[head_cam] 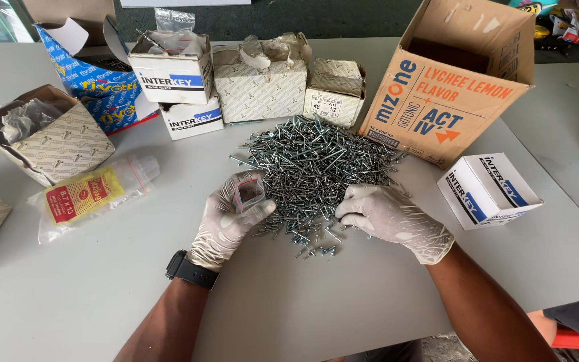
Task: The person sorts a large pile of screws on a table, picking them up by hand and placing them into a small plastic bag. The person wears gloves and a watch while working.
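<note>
A large heap of silver screws (316, 161) lies in the middle of the grey table (102, 295). My left hand (230, 218), in a white glove with a black watch at the wrist, holds a small clear zip bag (249, 194) open at the heap's near left edge. My right hand (390, 218), also gloved, rests palm down on the near right edge of the heap, its fingers curled onto loose screws (316, 245).
Several small cardboard boxes (259, 84) stand behind the heap. A big brown carton (454, 77) sits at the back right, a white box (487, 190) to its right front. At left lie an open box (45, 134) and a plastic packet (95, 194).
</note>
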